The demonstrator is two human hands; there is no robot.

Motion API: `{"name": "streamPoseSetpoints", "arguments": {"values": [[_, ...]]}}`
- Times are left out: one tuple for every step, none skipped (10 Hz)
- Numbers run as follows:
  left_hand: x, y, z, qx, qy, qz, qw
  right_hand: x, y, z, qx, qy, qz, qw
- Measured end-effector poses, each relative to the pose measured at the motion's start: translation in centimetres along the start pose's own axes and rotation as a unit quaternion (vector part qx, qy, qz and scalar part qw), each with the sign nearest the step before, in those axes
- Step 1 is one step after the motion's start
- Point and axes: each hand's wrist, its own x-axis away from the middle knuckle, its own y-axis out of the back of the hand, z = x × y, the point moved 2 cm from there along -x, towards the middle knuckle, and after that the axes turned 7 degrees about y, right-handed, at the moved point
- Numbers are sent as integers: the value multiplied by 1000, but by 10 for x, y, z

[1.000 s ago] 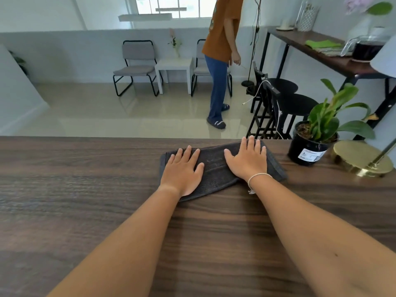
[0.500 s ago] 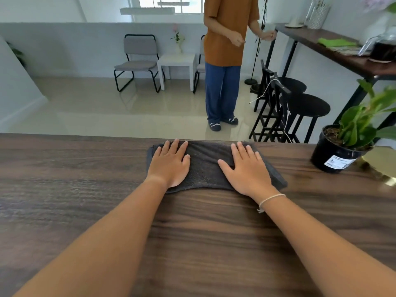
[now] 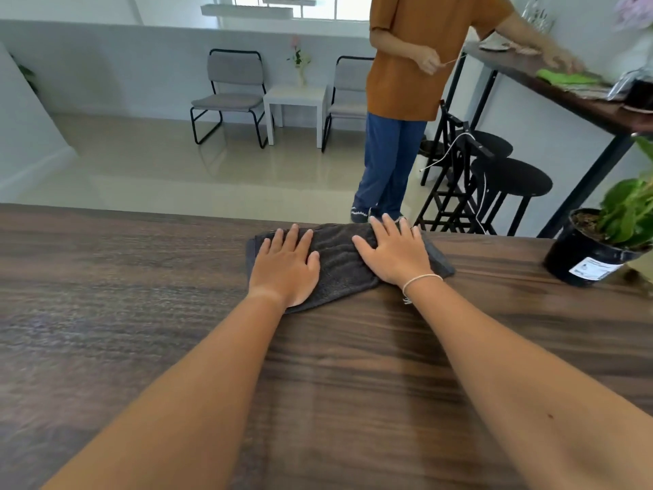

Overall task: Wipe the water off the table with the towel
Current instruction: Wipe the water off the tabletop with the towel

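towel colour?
Dark grey, plain, no pattern; the towel lies flat under both hands on the brown table. The head view shows it.

Floor (image 3: 148, 164): glossy pale tile, reflecting window light. Low white wall (image 3: 123, 65) runs behind it; window (image 3: 318, 5) above, bright. White side table (image 3: 295, 100) stands against the wall, a small vase (image 3: 299, 65) on it. Grey chair (image 3: 229, 97) left of the side table, second chair (image 3: 348, 97) right of it. Person (image 3: 406, 100) in orange top and blue trousers stands right of the second chair. Black stools (image 3: 509, 178) further right, under a dark high counter (image 3: 565, 90). Potted plant (image 3: 600, 242) at far right.
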Motion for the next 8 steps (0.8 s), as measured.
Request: {"name": "streamPoseSetpoints", "arguments": {"values": [[16, 1, 7, -7, 1, 7, 1000, 26, -1, 9, 0, 23, 4, 1000], [35, 3, 14, -16, -2, 9, 1000, 51, -2, 15, -3, 27, 8, 1000], [58, 3, 18, -20, -9, 4, 1000, 75, -2, 20, -3, 20, 6, 1000], [82, 2, 22, -27, -20, 3, 999, 103, -2, 26, -4, 9, 4, 1000], [107, 0, 24, -31, -34, 3, 999, 135, -2, 31, -6, -6, 6, 1000], [133, -1, 27, -32, -48, 0, 998, 170, -2, 38, -6, -22, 3, 1000], [166, -4, 27, -30, -58, 3, 998, 206, -2, 41, -4, -34, 5, 999], [206, -6, 27, -27, -61, 5, 998, 245, -3, 46, -8, -39, 6, 999]]}}
